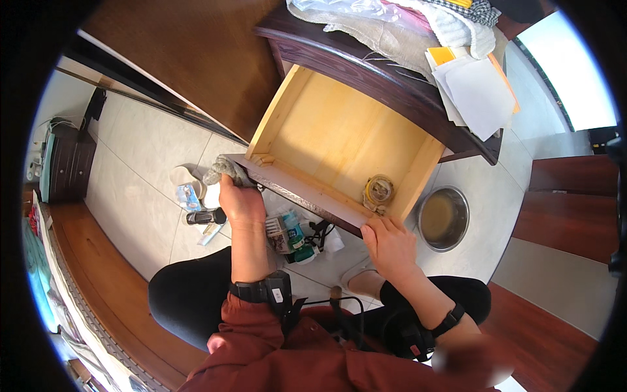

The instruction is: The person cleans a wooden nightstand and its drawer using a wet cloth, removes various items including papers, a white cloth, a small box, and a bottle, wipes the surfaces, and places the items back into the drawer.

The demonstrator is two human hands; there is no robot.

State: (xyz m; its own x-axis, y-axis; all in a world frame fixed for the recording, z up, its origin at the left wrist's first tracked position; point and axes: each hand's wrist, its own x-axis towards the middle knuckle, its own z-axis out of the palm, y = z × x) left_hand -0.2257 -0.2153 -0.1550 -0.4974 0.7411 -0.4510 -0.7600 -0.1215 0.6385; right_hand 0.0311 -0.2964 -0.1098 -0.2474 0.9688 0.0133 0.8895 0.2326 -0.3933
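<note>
A pale wooden drawer (320, 130) is pulled out of a dark wood cabinet (366, 65) in front of me. My left hand (241, 202) is closed around a crumpled grey cloth (225, 168), which lies against the left end of the drawer front (297, 193). At the other end, my right hand (392, 245) grips the top edge of that front, thumb on the near side and fingers curled over it. Inside the drawer, near my right fingers, sits a yellowish roll of tape (379, 190).
A metal basin (465, 225) with cloudy liquid stands on the tiles to the right. Boxes and bottles (290, 238), a dark cylinder (206, 217) and slippers (185, 176) lie below and left of the drawer. Papers (480, 91) and cloths (392, 39) cover the cabinet top.
</note>
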